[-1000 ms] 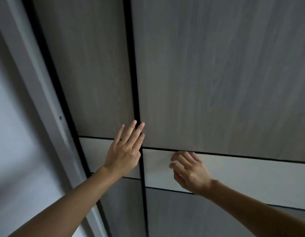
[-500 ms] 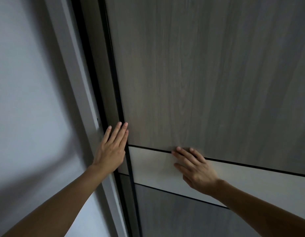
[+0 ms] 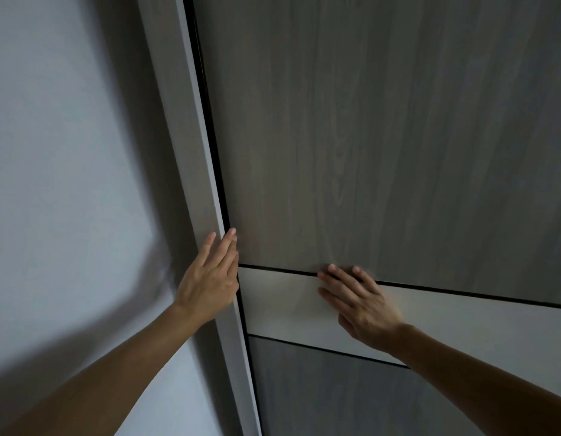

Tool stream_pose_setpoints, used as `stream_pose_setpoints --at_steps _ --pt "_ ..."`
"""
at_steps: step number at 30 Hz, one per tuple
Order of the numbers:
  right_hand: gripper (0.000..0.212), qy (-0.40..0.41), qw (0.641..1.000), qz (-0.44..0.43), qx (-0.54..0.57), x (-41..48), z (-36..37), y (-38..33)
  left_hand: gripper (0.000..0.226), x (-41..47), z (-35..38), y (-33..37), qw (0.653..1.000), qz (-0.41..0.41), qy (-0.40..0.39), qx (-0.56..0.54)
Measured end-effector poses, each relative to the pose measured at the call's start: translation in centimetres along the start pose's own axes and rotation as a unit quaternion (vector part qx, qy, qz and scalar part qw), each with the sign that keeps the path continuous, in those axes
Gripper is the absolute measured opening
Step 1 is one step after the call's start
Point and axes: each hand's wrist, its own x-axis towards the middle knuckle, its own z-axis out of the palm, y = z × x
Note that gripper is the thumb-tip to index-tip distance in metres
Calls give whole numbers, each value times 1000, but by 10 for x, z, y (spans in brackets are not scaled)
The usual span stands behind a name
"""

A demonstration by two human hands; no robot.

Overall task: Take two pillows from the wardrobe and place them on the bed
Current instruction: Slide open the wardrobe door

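Note:
A grey wood-grain sliding wardrobe door (image 3: 383,136) fills the right of the head view, crossed by a pale horizontal band (image 3: 282,306). The door's left edge lies against the light grey wardrobe frame (image 3: 191,127). My left hand (image 3: 210,281) rests flat at that edge, fingers together and pointing up, holding nothing. My right hand (image 3: 361,303) lies flat on the pale band, its fingers spread and reaching the dark seam above it. No pillows and no bed are in view; the wardrobe's inside is hidden behind the door.
A plain white wall (image 3: 59,184) stands left of the frame, partly in shadow. A darker lower door panel (image 3: 351,398) runs below the pale band. The room is dim.
The door has slid left until its edge met the frame, covering the second panel seen earlier. Both hands went left with it, and my right hand's fingers flattened out.

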Motion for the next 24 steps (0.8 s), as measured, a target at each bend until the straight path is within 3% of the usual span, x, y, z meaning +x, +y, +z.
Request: stream_pose_setpoints --at_steps 6,10,13,15,19,24 --pt "58 -30 999 24 19 0 -9 -11 48 -1 -8 -1 999 -6 -35 -20" --pt "52 -45 996 59 49 -14 -27 -16 19 4 -33 14 993 -34 -56 -98" --pt "37 -26 991 96 92 -48 -48 -12 11 13 -57 42 981 -28 -59 -182" --pt "27 -29 988 113 102 -80 -68 -4 11 22 -74 71 967 5 -85 -241" --pt "21 -114 971 194 80 -164 -123 19 19 44 -111 155 925 98 -162 -331" --pt "16 -197 936 292 24 -293 -205 37 30 65 -182 294 858 207 -291 -368"
